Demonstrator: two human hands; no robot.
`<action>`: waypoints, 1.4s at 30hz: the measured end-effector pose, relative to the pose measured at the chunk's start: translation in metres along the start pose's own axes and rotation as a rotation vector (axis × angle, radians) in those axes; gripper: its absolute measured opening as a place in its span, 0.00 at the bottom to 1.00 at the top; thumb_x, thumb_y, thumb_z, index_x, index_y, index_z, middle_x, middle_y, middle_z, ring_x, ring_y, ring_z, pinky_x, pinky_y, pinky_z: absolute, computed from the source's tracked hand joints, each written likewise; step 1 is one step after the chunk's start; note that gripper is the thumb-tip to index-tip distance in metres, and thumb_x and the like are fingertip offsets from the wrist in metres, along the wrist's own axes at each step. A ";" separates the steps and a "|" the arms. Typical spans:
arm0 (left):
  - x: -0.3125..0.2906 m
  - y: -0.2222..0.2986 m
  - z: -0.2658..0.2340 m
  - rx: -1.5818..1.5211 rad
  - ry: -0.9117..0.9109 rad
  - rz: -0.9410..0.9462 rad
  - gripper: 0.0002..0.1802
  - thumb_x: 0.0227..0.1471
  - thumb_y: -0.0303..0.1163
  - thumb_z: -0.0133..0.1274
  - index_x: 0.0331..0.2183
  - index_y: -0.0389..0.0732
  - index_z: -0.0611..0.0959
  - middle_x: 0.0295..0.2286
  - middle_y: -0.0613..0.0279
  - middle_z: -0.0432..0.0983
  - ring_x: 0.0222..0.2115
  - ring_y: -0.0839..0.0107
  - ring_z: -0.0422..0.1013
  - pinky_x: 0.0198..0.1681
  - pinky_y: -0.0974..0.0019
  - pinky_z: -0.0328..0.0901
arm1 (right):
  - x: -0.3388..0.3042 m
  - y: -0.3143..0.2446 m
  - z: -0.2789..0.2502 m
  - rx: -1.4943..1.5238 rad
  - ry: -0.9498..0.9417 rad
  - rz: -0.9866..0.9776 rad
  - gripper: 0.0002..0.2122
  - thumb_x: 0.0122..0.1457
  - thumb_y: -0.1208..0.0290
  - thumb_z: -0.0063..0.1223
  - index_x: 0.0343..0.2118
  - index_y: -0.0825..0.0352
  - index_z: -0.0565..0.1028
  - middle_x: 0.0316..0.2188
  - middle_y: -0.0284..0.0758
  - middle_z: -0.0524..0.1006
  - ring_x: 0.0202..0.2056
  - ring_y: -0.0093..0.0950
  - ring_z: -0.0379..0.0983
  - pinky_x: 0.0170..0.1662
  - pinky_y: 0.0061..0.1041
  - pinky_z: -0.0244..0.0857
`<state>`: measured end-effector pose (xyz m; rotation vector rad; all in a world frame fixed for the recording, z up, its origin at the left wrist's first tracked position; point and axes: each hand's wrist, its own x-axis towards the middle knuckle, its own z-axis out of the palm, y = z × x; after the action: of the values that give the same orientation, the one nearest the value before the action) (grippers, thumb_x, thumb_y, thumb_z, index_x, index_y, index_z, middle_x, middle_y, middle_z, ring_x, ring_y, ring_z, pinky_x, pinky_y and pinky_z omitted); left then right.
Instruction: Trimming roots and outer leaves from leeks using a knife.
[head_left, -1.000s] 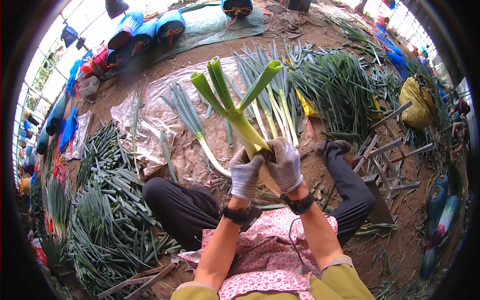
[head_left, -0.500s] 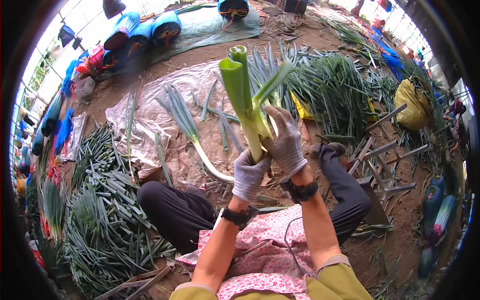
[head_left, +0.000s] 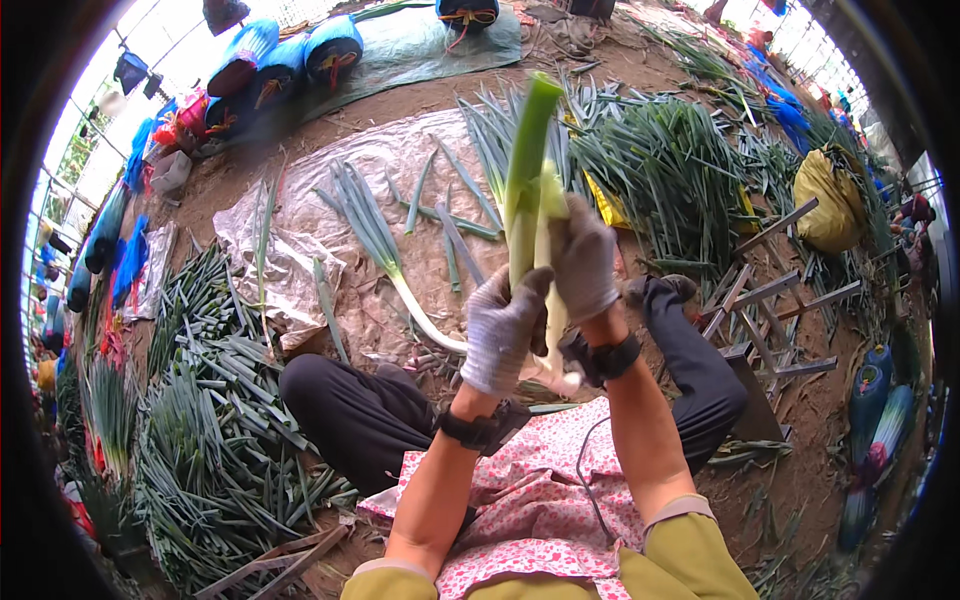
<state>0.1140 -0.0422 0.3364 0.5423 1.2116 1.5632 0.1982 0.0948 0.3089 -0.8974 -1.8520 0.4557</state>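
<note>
Head view: your left grip (head_left: 508, 332) is pinching the leek (head_left: 528, 165) pointing upper-centre, right grip (head_left: 584, 262) clasping the pale stalk (head_left: 548, 238) alongside.

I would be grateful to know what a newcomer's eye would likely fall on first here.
Probably the bright green leek standing up near the centre, grasped by the gloved left hand, with the gloved right hand close beside it. After that, perhaps the heap of green leaves at lower left and the yellow sack toward the right edge.
</note>
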 end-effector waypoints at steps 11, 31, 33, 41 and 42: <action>-0.005 0.043 -0.089 -0.425 -0.114 0.550 0.26 0.75 0.61 0.49 0.42 0.47 0.83 0.21 0.75 0.71 0.16 0.79 0.66 0.22 0.68 0.68 | -0.086 0.206 -0.042 -0.291 0.005 0.649 0.21 0.74 0.57 0.52 0.36 0.73 0.85 0.30 0.47 0.82 0.32 0.43 0.79 0.36 0.43 0.72; 0.067 0.005 -0.153 -0.715 0.109 0.053 0.15 0.74 0.42 0.57 0.43 0.39 0.78 0.33 0.60 0.77 0.35 0.58 0.78 0.61 0.23 0.72 | -0.117 0.027 0.022 0.714 -0.712 0.419 0.31 0.76 0.41 0.53 0.66 0.65 0.77 0.57 0.39 0.83 0.59 0.32 0.78 0.62 0.32 0.72; 0.064 0.002 -0.151 -0.655 0.157 0.009 0.13 0.72 0.41 0.59 0.44 0.41 0.78 0.34 0.58 0.78 0.38 0.57 0.80 0.57 0.23 0.75 | -0.134 0.033 0.027 0.792 -0.745 0.633 0.29 0.76 0.41 0.51 0.63 0.63 0.78 0.53 0.35 0.85 0.54 0.27 0.80 0.56 0.29 0.74; 0.064 -0.037 -0.168 -0.496 0.208 -0.043 0.19 0.71 0.38 0.61 0.49 0.39 0.71 0.38 0.48 0.82 0.39 0.45 0.85 0.48 0.35 0.84 | -0.143 0.020 0.046 0.942 -0.742 0.835 0.37 0.72 0.29 0.45 0.59 0.65 0.79 0.42 0.32 0.85 0.40 0.21 0.83 0.42 0.22 0.76; 0.061 -0.040 -0.167 -0.462 0.149 -0.038 0.19 0.70 0.36 0.62 0.51 0.38 0.70 0.38 0.48 0.82 0.40 0.47 0.85 0.47 0.38 0.84 | -0.136 0.014 0.045 0.892 -0.761 0.799 0.38 0.71 0.28 0.45 0.59 0.65 0.79 0.41 0.32 0.85 0.40 0.21 0.83 0.42 0.22 0.76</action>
<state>-0.0274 -0.0595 0.2217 0.1029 0.9165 1.8014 0.1956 0.0053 0.1961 -0.8231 -1.5160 2.1517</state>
